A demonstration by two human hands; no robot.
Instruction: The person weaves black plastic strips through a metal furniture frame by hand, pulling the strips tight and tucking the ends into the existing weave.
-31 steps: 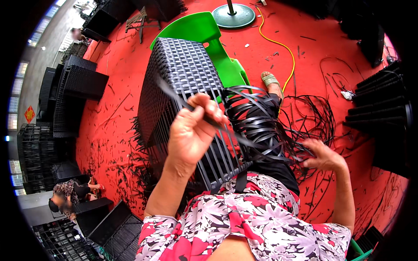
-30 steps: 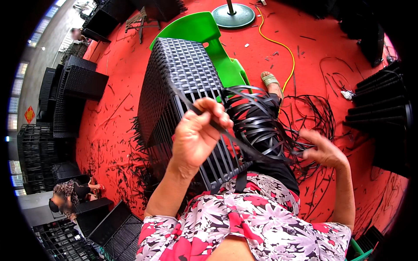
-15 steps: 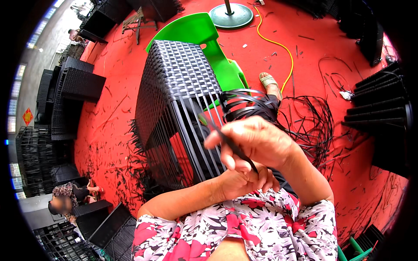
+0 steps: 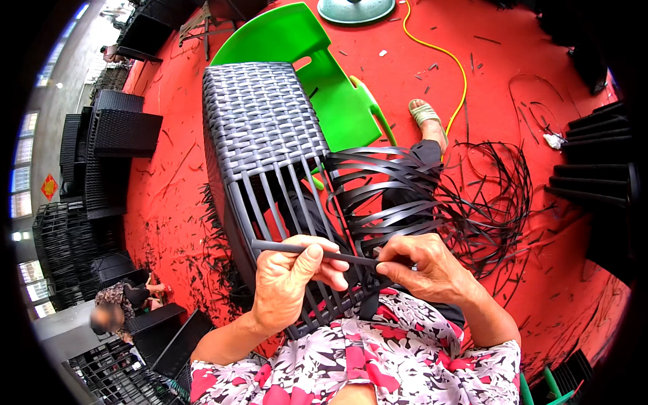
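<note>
Green chair (image 4: 317, 74) behind woven frame (image 4: 260, 121)

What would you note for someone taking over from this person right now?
Left hand: pinches the dark strip near its left end.
Right hand: fingers grip the same strip at its right end.
Woven frame: leans over the lap, upper part woven, lower uprights bare.
Loose strips: bundled beside the frame, on the lap.
Left: weaving the bare uprights.

Counts on the red floor

One woven chair frame (image 4: 263, 128), one green plastic chair (image 4: 317, 74), one yellow cable (image 4: 453, 61), one sandal (image 4: 425, 113).
</note>
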